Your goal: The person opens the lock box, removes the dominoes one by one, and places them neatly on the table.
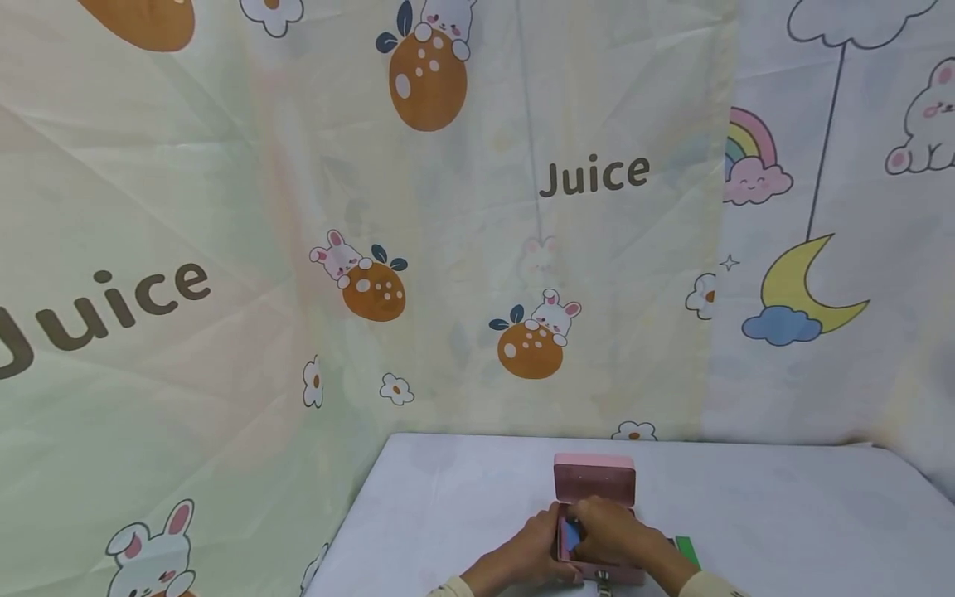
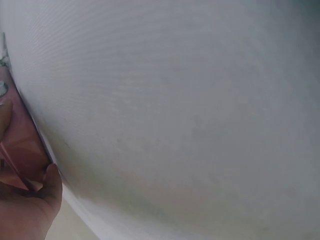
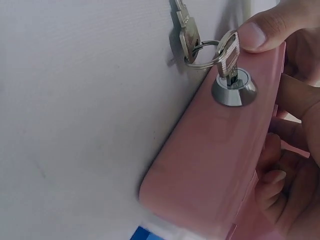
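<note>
A pink metal lock box (image 1: 621, 574) stands on the table with its lid (image 1: 594, 481) raised at the back. My left hand (image 1: 531, 549) grips the box's left side, its thumb on the front wall in the right wrist view. Inside the box reaches my right hand (image 1: 610, 531), fingers bent down; whether they pinch anything is hidden. Beside those fingers a light blue piece (image 1: 572, 535) shows in the box. One key (image 3: 230, 56) sits in the round lock (image 3: 234, 92), and a second key (image 3: 189, 37) hangs from the same ring. In the left wrist view, the box (image 2: 27, 150) shows at the left edge.
A green item (image 1: 686, 549) lies right of the box, partly behind my right forearm. The right wrist view shows a blue and white item (image 3: 145, 234) by the box's lower end. White cloth covers the table (image 1: 462, 489); printed curtains (image 1: 448, 249) hang behind and at left.
</note>
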{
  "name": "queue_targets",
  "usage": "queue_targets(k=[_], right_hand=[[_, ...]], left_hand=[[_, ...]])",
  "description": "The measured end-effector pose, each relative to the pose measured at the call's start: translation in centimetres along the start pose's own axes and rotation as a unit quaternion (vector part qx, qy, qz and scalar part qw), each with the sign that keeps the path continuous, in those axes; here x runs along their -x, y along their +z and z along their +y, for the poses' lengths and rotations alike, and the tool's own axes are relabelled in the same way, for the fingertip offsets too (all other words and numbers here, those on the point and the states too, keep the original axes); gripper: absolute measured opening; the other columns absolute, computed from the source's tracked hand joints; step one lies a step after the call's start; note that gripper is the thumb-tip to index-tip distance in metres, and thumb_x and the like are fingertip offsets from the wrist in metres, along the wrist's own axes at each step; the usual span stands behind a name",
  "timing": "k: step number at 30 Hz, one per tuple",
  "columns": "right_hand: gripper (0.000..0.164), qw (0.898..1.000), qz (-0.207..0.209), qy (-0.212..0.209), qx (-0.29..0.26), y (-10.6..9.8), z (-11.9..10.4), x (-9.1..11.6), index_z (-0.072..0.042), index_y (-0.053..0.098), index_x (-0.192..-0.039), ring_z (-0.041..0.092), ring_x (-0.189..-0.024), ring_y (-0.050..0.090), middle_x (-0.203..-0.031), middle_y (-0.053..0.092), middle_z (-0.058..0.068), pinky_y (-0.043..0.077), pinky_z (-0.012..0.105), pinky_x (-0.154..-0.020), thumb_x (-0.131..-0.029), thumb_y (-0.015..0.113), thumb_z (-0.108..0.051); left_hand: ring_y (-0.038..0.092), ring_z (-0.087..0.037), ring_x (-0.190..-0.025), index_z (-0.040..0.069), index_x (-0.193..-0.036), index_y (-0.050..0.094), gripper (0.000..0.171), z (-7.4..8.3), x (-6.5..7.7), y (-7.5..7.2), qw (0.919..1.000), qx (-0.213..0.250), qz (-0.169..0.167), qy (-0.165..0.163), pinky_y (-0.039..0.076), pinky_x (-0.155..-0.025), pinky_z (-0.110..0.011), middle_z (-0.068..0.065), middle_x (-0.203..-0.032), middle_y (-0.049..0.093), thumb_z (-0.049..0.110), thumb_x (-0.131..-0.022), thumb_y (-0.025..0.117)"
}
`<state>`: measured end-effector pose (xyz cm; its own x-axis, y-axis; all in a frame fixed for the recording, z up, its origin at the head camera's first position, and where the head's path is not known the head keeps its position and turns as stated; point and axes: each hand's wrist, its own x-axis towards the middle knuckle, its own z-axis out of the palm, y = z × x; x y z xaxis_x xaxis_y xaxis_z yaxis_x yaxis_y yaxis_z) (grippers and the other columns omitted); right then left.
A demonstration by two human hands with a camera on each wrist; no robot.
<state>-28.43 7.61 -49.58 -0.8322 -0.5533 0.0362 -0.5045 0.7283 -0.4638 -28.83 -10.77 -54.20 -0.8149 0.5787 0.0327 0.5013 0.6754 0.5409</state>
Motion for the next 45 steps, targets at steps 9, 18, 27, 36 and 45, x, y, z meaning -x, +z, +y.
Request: queue_targets(k=[9,18,27,36,45], right_hand=[[0.036,1.0,0.008,-0.012,-0.014,0.0,0.8,0.5,-0.008,0.075,-0.105,0.004,-0.066,0.054,-0.082,0.07,-0.006,0.052,0.026,-0.063,-0.072,0.088,-0.018],[0.047,1.0,0.014,-0.018,-0.015,-0.5,1.6,0.9,-0.009,0.073,-0.113,0.003,-0.065,0.051,-0.078,0.065,-0.011,0.045,0.024,-0.06,-0.07,0.089,-0.018],[0.037,1.0,0.029,0.006,0.002,-0.4,2.3,1.4,-0.01,0.074,-0.103,0.005,-0.063,0.048,-0.071,0.058,-0.012,0.043,0.026,-0.058,-0.07,0.089,-0.017],[0.036,1.0,0.022,0.014,0.004,-0.9,3.1,2.0,-0.007,0.075,-0.101,0.006,-0.061,0.046,-0.066,0.051,-0.011,0.037,0.025,-0.054,-0.07,0.089,-0.019],[0.039,0.999,0.027,0.038,0.008,-1.4,3.2,2.6,-0.006,0.075,-0.101,0.009,-0.063,0.048,-0.067,0.053,-0.009,0.039,0.027,-0.057,-0.068,0.09,-0.019]], left_hand=[[0.054,-0.004,-0.113,0.019,-0.139,0.041,0.081,-0.1,0.2,0.0,0.9999,0.001,-0.005,0.016,0.048,-0.098,-0.028,0.008,-0.124,0.058,0.036,-0.075,0.088],[0.053,-0.003,-0.112,0.023,-0.142,0.038,0.086,-0.5,0.2,0.0,0.9995,-0.013,0.005,0.027,0.048,-0.097,-0.028,0.01,-0.125,0.057,0.038,-0.074,0.089],[0.052,-0.001,-0.115,0.026,-0.142,0.039,0.084,-0.2,-0.1,0.0,0.9995,0.022,-0.018,0.013,0.046,-0.101,-0.029,0.013,-0.128,0.055,0.033,-0.074,0.088],[0.051,0.001,-0.11,0.027,-0.14,0.039,0.083,-0.1,-0.2,-0.2,0.9994,0.026,-0.017,0.013,0.046,-0.099,-0.027,0.014,-0.123,0.056,0.032,-0.074,0.089],[0.051,0.003,-0.106,0.025,-0.138,0.04,0.081,-0.4,-0.5,0.1,0.9992,0.031,-0.013,0.02,0.047,-0.098,-0.026,0.015,-0.12,0.056,0.031,-0.073,0.089]])
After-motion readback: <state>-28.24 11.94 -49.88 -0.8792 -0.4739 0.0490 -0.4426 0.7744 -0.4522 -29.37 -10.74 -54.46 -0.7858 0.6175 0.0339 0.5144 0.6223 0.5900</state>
